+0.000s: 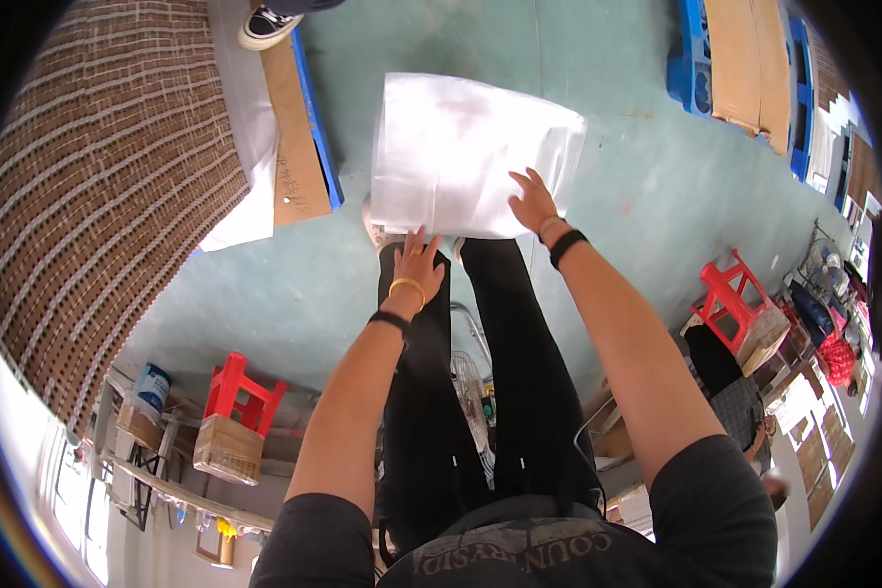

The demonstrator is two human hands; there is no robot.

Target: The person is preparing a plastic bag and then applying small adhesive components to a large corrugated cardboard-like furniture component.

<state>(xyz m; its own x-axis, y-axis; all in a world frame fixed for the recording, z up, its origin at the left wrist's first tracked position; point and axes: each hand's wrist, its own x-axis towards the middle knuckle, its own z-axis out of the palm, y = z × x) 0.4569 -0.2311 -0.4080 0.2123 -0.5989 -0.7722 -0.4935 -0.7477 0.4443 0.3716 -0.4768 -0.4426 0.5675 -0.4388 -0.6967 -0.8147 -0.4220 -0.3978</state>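
A white, translucent sheet, seemingly thin plastic [461, 147], spreads out in front of my legs, above the green floor. Its near edge covers part of my shoes. My left hand [417, 270], with a gold bangle and a dark band at the wrist, has its fingers apart at that near edge. Whether the fingertips press on the sheet I cannot tell. Over the sheet's right part is my right hand [534, 204], fingers stretched out and holding nothing visible. A black band circles that wrist.
Woven brown-and-white material [118, 147] drapes at the left, beside a cardboard sheet [296, 147] on a blue pallet. Someone's shoe [265, 27] stands at its far end. Another blue pallet [694, 59] carries cardboard at far right. Red stools [233, 392] stand on both sides behind me.
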